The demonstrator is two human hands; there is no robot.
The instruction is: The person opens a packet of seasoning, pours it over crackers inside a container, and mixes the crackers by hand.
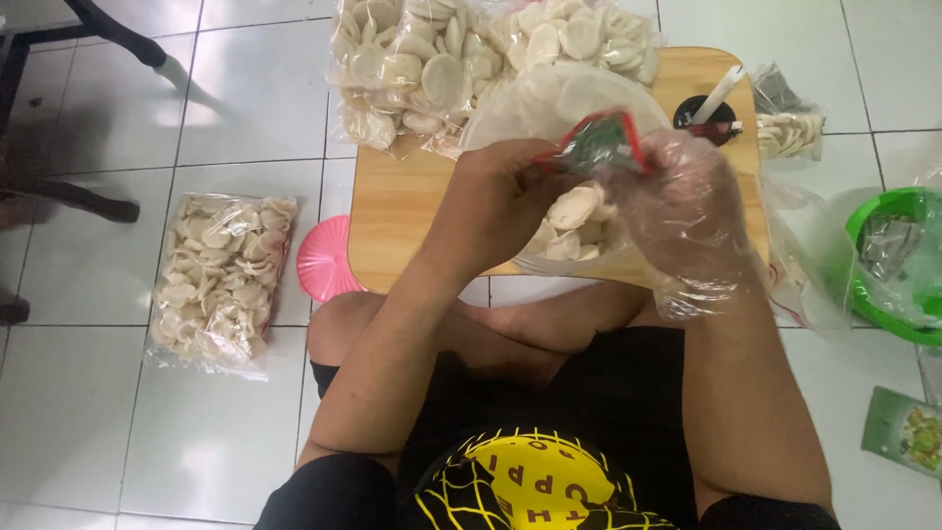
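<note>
My left hand (500, 201) is bare and grips the mouth of a small clear bag of pale round crackers (577, 231) over the low wooden table (392, 211). My right hand (682, 201) wears a loose clear plastic glove and holds the same bag's top, where a small red and green packet (597, 143) sticks out between both hands. A clear bowl-like plastic container (549, 98) lies just behind the hands.
Large bags of crackers (412, 69) stand at the table's far side, another (221, 280) lies on the white tile floor at left. A pink stool (326, 257), a green basket (898, 270) with packets, a dark cup with a white stick (708, 116) and chair legs (59, 196) surround me.
</note>
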